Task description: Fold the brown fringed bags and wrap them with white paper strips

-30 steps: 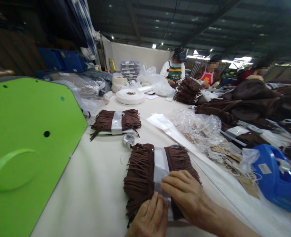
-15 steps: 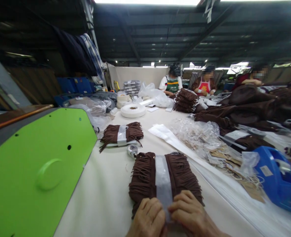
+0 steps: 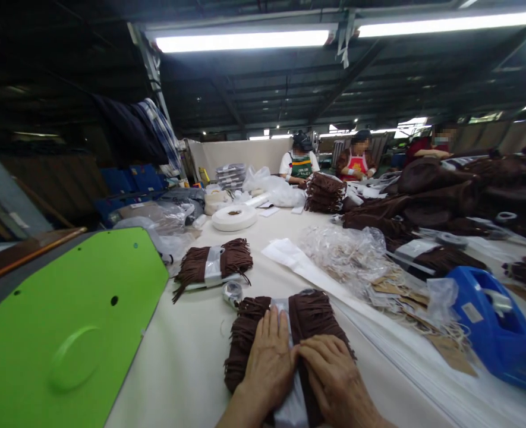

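A bundle of dark brown fringed pieces [image 3: 245, 333] lies on the table right before me. Around its middle runs a whitish band [image 3: 293, 395]. My left hand [image 3: 269, 356] rests flat on the band and the fringe beside it, fingers stretched forward. Close against it, my right hand [image 3: 331, 374] has bent fingers drawn together at the band's right edge; what is under the fingertips is partly hidden. Farther off sits a second brown fringed bundle [image 3: 236, 257] with a similar band. A small clear roll [image 3: 232, 293] is between the two bundles.
At the left stands a green panel [image 3: 88, 321]. A blue tape dispenser [image 3: 485, 321] is at the right, beside cardboard tags [image 3: 450, 353] and crumpled clear plastic [image 3: 347, 249]. A white roll [image 3: 234, 218] lies farther back. Brown goods [image 3: 432, 202] are heaped at right; several people work behind.
My left hand has moved forward from the band's near end and flattened on the bundle. My right hand has shifted slightly forward over the band. The view has tilted up.
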Demonstrator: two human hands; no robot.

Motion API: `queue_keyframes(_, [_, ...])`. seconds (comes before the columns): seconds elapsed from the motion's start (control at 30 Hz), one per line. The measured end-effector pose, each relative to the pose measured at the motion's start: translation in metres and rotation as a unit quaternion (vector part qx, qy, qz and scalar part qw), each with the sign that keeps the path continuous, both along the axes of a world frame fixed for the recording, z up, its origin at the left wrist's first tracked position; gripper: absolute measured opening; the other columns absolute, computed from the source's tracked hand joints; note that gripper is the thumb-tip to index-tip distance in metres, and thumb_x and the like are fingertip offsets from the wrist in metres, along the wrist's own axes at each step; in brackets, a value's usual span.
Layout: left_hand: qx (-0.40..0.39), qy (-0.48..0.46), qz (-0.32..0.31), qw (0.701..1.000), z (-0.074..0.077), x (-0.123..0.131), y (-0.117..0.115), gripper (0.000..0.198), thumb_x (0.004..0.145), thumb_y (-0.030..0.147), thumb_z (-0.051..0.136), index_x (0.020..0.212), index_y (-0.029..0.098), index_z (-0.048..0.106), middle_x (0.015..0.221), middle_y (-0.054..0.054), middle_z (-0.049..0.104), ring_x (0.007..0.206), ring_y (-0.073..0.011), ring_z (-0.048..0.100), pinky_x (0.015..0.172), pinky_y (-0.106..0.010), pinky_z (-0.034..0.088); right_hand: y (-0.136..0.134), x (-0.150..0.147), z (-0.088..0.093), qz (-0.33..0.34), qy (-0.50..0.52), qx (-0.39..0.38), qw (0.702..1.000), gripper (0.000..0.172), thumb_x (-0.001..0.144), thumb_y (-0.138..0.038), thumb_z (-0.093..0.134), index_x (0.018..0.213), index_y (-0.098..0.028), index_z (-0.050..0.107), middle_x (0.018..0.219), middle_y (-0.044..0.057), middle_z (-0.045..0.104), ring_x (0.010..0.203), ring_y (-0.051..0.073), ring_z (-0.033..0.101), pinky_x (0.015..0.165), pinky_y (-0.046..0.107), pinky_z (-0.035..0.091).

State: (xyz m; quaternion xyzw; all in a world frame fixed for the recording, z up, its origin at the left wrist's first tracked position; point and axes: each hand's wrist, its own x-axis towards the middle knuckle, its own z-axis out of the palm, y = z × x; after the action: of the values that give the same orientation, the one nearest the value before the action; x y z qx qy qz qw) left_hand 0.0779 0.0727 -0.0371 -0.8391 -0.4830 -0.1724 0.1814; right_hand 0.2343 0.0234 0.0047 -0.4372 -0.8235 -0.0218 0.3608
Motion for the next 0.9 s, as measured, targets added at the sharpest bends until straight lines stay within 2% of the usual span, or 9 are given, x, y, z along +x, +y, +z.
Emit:
queue_keyframes(0.1, [-0.028, 0.007, -0.012, 1.000, 0.001, -0.001, 0.000, 0.053, 0.089, 0.031, 0.039, 0.135, 0.006, 0.033, 0.138, -0.022, 0.036, 0.127, -0.0297, 0.037, 0.100, -0.041, 0.038, 0.028, -0.014, 0.016, -0.033, 0.014, 0.025, 0.999, 0.030, 0.086, -0.013, 0.041, 0.109, -0.018, 0.059, 0.108, 0.008, 0.065, 0.101, 0.020, 0.058, 0.090, 0.038, 0.044])
queue_keyframes(0.17, [-0.083, 0.001, -0.022, 0.996, 0.004, 0.001, 0.000, 0.054, 0.089, 0.028, 0.037, 0.137, 0.005, 0.027, 0.140, -0.022, 0.032, 0.130, -0.0300, 0.033, 0.103, -0.043, 0.035, 0.050, -0.025, 0.018, -0.053, -0.011, 0.006, 0.999, 0.031, 0.090, -0.017, 0.038, 0.114, -0.016, 0.058, 0.116, 0.011, 0.062, 0.109, 0.022, 0.055, 0.096, 0.042, 0.042])
queue_keyframes(0.3, [-0.242, -0.061, -0.008, 0.968, 0.023, 0.001, -0.004, 0.059, 0.090, 0.033, 0.035, 0.140, 0.005, 0.020, 0.145, -0.020, 0.022, 0.135, -0.0284, 0.021, 0.110, -0.044, 0.025, 0.082, -0.034, 0.000, -0.030, -0.143, -0.089, 0.985, 0.033, 0.092, -0.023, 0.038, 0.119, -0.018, 0.057, 0.127, 0.013, 0.055, 0.121, 0.028, 0.047, 0.100, 0.050, 0.037])
queue_keyframes(0.43, [-0.319, -0.083, -0.028, 0.944, 0.049, -0.012, -0.004, 0.071, 0.084, 0.039, 0.049, 0.139, 0.005, 0.021, 0.146, -0.018, 0.022, 0.135, -0.0272, 0.021, 0.110, -0.044, 0.026, 0.089, -0.028, -0.021, 0.006, -0.194, -0.088, 0.977, 0.036, 0.091, -0.019, 0.040, 0.125, -0.024, 0.052, 0.135, 0.012, 0.047, 0.127, 0.029, 0.040, 0.102, 0.053, 0.033])
queue_keyframes(0.5, [-0.303, -0.085, -0.020, 0.949, 0.058, -0.021, 0.002, 0.058, 0.087, 0.037, 0.046, 0.137, 0.011, 0.031, 0.144, -0.013, 0.029, 0.134, -0.0263, 0.026, 0.108, -0.047, 0.029, 0.088, -0.029, -0.023, -0.020, -0.179, -0.096, 0.979, 0.037, 0.092, -0.020, 0.037, 0.126, -0.021, 0.052, 0.134, 0.012, 0.047, 0.127, 0.027, 0.040, 0.104, 0.051, 0.031])
queue_keyframes(0.57, [-0.251, -0.087, 0.004, 0.964, 0.061, -0.028, 0.011, 0.047, 0.090, 0.032, 0.040, 0.133, 0.014, 0.037, 0.142, -0.011, 0.035, 0.132, -0.0261, 0.028, 0.106, -0.049, 0.030, 0.086, -0.032, -0.020, -0.058, -0.159, -0.123, 0.978, 0.038, 0.094, -0.025, 0.033, 0.127, -0.015, 0.051, 0.133, 0.013, 0.049, 0.126, 0.026, 0.042, 0.106, 0.048, 0.031])
queue_keyframes(0.7, [-0.185, -0.055, 0.033, 0.981, 0.055, -0.040, 0.032, 0.036, 0.089, 0.022, 0.042, 0.124, 0.015, 0.045, 0.125, -0.011, 0.053, 0.113, -0.0254, 0.047, 0.093, -0.045, 0.038, 0.086, -0.038, -0.013, -0.077, -0.136, -0.159, 0.975, 0.043, 0.095, -0.032, 0.032, 0.129, -0.010, 0.048, 0.133, 0.014, 0.049, 0.126, 0.024, 0.043, 0.107, 0.047, 0.030])
queue_keyframes(0.8, [-0.183, -0.039, 0.058, 0.981, 0.050, -0.055, 0.036, 0.020, 0.089, 0.023, 0.040, 0.099, 0.019, 0.057, 0.097, -0.006, 0.061, 0.094, -0.0245, 0.053, 0.083, -0.043, 0.040, 0.086, -0.037, -0.012, -0.072, -0.135, -0.160, 0.975, 0.043, 0.094, -0.032, 0.033, 0.128, -0.010, 0.048, 0.133, 0.013, 0.048, 0.126, 0.024, 0.042, 0.107, 0.047, 0.029])
queue_keyframes(0.9, [-0.188, -0.037, 0.091, 0.977, 0.050, -0.079, 0.033, 0.020, 0.089, 0.023, 0.040, 0.081, 0.020, 0.058, 0.084, -0.005, 0.060, 0.087, -0.0240, 0.053, 0.077, -0.041, 0.039, 0.086, -0.035, -0.015, -0.071, -0.135, -0.154, 0.976, 0.043, 0.094, -0.032, 0.034, 0.128, -0.011, 0.049, 0.133, 0.012, 0.049, 0.125, 0.024, 0.043, 0.107, 0.047, 0.030])
